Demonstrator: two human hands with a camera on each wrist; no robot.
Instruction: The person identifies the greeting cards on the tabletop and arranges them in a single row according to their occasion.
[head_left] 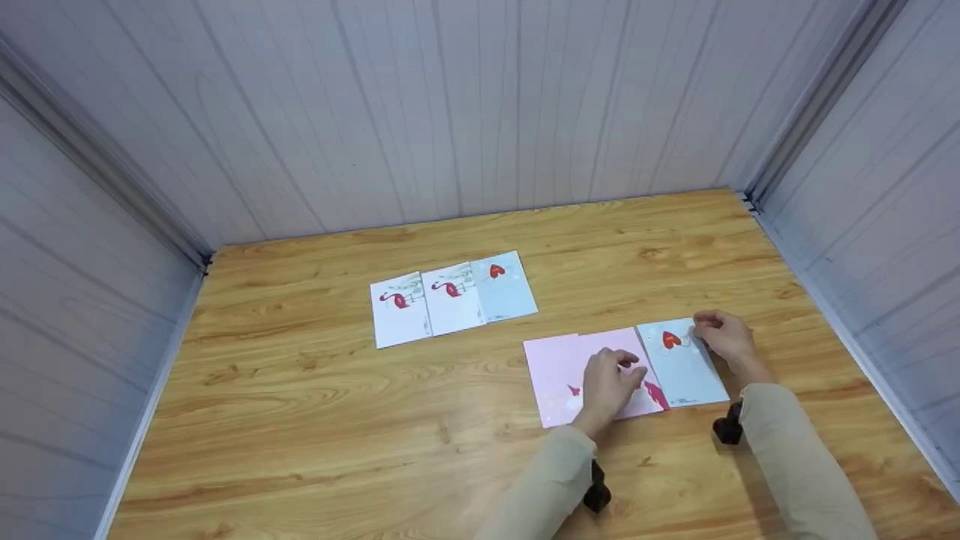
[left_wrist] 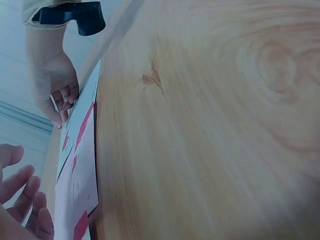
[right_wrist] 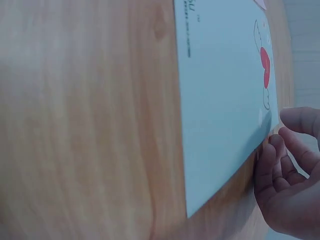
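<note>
A pale blue card (head_left: 686, 375) printed with a red winged heart lies flat on the table at the right end of a lower row. My right hand (head_left: 724, 337) is at its far right corner; in the right wrist view the thumb and fingertips come right up to that corner (right_wrist: 270, 117), fingers bent loosely. My left hand (head_left: 611, 382) is over the two pink cards (head_left: 551, 367) beside it, fingers loosely bent with thumb and forefinger apart and nothing between them. It hides part of their dark pink print.
Farther back and left, another row holds two white cards with red flamingos (head_left: 401, 315) and a pale blue heart card (head_left: 506, 292), side by side. The wooden table (head_left: 300, 435) is bounded by panelled walls (head_left: 480, 105) at the back and sides.
</note>
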